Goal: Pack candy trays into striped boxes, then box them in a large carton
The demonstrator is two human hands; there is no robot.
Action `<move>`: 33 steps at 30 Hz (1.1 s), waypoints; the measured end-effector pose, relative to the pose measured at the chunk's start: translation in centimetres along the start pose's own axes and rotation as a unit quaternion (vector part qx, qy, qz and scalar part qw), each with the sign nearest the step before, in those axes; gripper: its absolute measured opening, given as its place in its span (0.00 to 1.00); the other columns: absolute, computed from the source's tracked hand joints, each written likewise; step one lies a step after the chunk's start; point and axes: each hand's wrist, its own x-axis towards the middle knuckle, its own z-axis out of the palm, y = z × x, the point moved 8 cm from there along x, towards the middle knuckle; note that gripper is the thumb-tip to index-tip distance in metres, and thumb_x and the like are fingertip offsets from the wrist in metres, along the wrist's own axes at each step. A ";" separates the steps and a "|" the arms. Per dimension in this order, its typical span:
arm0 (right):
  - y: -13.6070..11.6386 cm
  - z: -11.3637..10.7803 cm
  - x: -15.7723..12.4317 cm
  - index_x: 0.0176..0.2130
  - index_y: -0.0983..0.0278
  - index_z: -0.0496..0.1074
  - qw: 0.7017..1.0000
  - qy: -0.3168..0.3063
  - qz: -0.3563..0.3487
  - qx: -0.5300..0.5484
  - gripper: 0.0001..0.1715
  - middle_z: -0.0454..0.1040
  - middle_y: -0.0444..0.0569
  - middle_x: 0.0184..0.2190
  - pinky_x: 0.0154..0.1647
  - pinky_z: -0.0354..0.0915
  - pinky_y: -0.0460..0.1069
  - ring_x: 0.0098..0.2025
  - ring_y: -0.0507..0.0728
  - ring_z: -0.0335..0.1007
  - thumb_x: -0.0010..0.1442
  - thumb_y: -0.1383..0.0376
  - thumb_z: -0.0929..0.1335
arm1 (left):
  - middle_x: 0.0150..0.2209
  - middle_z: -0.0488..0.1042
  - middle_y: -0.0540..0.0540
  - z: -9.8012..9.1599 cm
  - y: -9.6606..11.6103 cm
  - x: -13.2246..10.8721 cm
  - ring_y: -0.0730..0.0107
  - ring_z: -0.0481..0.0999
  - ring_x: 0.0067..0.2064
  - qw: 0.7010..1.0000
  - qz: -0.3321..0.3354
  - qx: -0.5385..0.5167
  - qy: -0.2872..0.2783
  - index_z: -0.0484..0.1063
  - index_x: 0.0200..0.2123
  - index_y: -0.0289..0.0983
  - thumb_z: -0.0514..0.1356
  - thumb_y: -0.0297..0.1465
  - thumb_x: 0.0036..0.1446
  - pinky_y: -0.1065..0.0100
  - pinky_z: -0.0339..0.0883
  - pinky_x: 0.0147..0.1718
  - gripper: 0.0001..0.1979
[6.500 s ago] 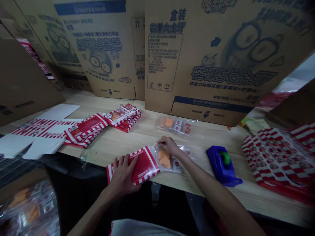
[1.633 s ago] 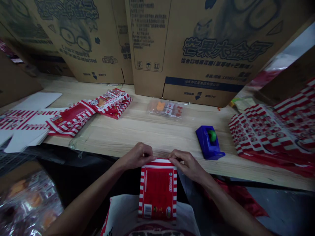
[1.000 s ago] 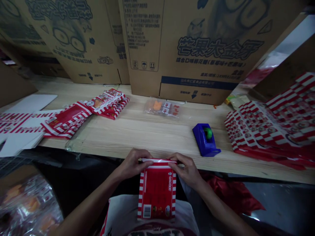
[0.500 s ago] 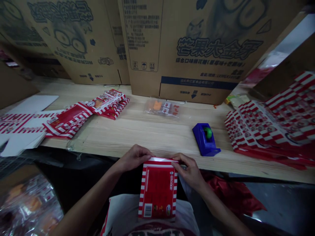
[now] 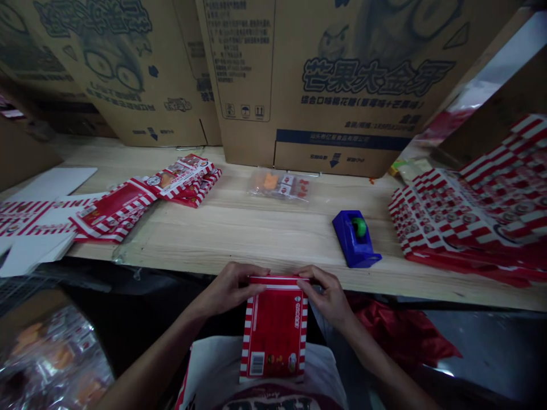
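A red box (image 5: 276,330) with red-and-white striped edges and a barcode is held upright against my body, just below the table's front edge. My left hand (image 5: 233,289) grips its upper left corner, thumb on the near face and fingers behind. At the upper right corner my right hand (image 5: 325,290) pinches it the same way. The top edge between my hands looks closed over. Beyond, on the table (image 5: 256,233), lies a clear packet (image 5: 280,185) with orange and red pieces. A blue tape dispenser (image 5: 355,239) with a green roll stands to the right.
Flat striped cartons (image 5: 115,208) and white-backed ones (image 5: 38,222) lie at the left. A stack of striped boxes (image 5: 461,222) fills the right end. Large cardboard boxes (image 5: 320,102) wall off the back. Clear packets (image 5: 55,359) fill a carton at lower left.
The pale flap at the box's top has gone down, and a red edge shows there now. My left hand's thumb has come round onto the near face. My right hand has hardly moved.
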 end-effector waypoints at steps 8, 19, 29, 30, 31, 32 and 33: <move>0.6 1.1 -1.2 0.32 0.62 0.72 0.999 0.028 0.013 0.008 0.06 0.77 0.50 0.38 0.45 0.68 0.51 0.41 0.57 0.73 0.62 0.65 0.67 | 0.34 0.79 0.43 1.7 -4.3 -0.8 0.63 0.77 0.40 0.966 0.000 -0.155 0.205 0.74 0.26 0.35 0.65 0.34 0.52 0.66 0.68 0.42 0.08; 5.4 -18.7 -2.4 0.26 0.63 0.74 0.920 0.363 0.114 -0.096 0.14 0.70 0.47 0.28 0.29 0.61 0.48 0.31 0.55 0.65 0.48 0.55 0.72 | 0.32 0.76 0.48 1.7 -6.4 0.3 0.66 0.75 0.38 0.957 -0.018 -0.161 0.239 0.72 0.26 0.36 0.66 0.35 0.50 0.69 0.67 0.40 0.09; 7.3 -17.2 -2.4 0.24 0.63 0.75 0.901 0.419 0.111 0.012 0.14 0.71 0.45 0.26 0.36 0.63 0.51 0.34 0.56 0.65 0.45 0.55 0.73 | 0.33 0.75 0.49 1.5 -5.5 0.2 0.67 0.75 0.40 0.960 -0.009 -0.143 0.239 0.70 0.27 0.37 0.65 0.35 0.52 0.70 0.66 0.42 0.09; 7.1 -17.0 -3.0 0.25 0.63 0.75 0.897 0.427 0.108 0.023 0.14 0.71 0.46 0.28 0.36 0.64 0.51 0.35 0.56 0.66 0.46 0.55 0.73 | 0.33 0.75 0.49 1.4 -5.5 0.2 0.67 0.75 0.40 0.961 -0.011 -0.140 0.239 0.71 0.27 0.37 0.65 0.35 0.52 0.70 0.66 0.42 0.09; 7.0 -16.8 -3.6 0.25 0.63 0.75 0.895 0.431 0.106 0.040 0.14 0.72 0.47 0.32 0.36 0.65 0.51 0.35 0.56 0.66 0.46 0.55 0.73 | 0.34 0.75 0.48 1.4 -5.5 0.2 0.66 0.75 0.40 0.961 -0.013 -0.137 0.239 0.71 0.27 0.37 0.65 0.35 0.51 0.70 0.66 0.41 0.09; 7.1 -16.6 -4.2 0.25 0.63 0.75 0.894 0.432 0.101 0.066 0.14 0.72 0.48 0.35 0.37 0.66 0.51 0.37 0.56 0.67 0.46 0.55 0.74 | 0.34 0.75 0.48 1.4 -5.4 0.2 0.66 0.75 0.39 0.961 -0.016 -0.134 0.241 0.72 0.28 0.37 0.66 0.35 0.51 0.69 0.66 0.41 0.09; 7.2 -16.2 -4.7 0.25 0.63 0.74 0.892 0.432 0.095 0.096 0.14 0.71 0.49 0.39 0.39 0.67 0.52 0.38 0.56 0.68 0.46 0.55 0.74 | 0.34 0.75 0.48 1.4 -5.4 0.1 0.66 0.75 0.39 0.960 -0.020 -0.133 0.244 0.72 0.28 0.37 0.66 0.36 0.50 0.69 0.66 0.41 0.09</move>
